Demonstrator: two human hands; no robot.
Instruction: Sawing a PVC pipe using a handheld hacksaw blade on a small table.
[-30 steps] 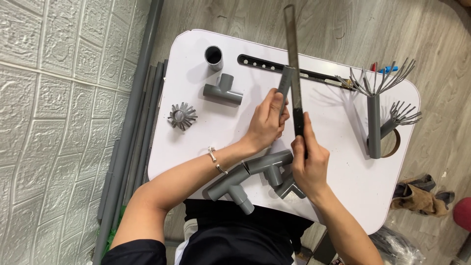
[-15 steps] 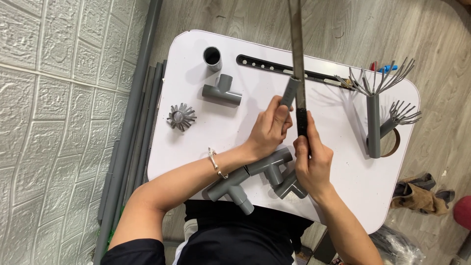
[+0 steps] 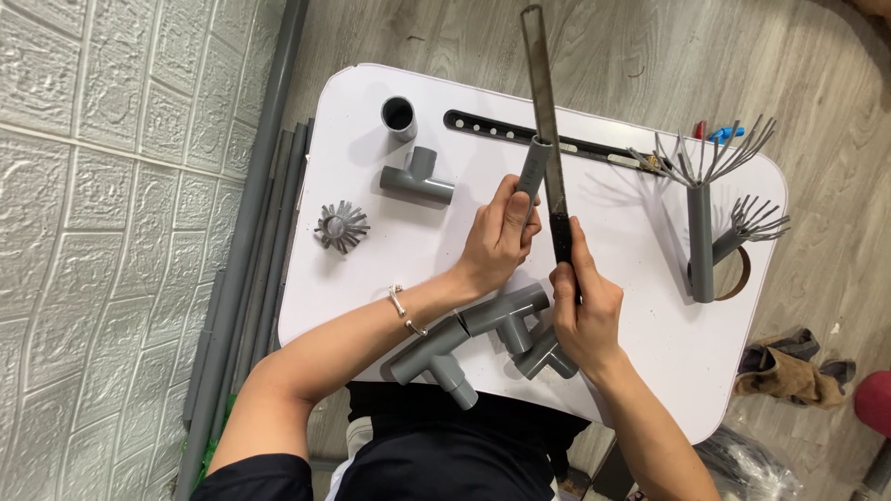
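The left hand (image 3: 501,232) grips a short grey pipe (image 3: 532,167) upright above the middle of the white tabletop (image 3: 483,250); the right hand (image 3: 580,306), at its 4 o'clock, clasps a long flat blade (image 3: 548,130) laid against the pipe's rim. A slip could bring the blade onto the left fingers. The pipe looks smooth, dull grey, open-ended.

A single head-worn camera looks straight down from above. It sits fairly near, taking in the whole white worktop (image 3: 390,278). The grey floor (image 3: 742,56) lies beyond.
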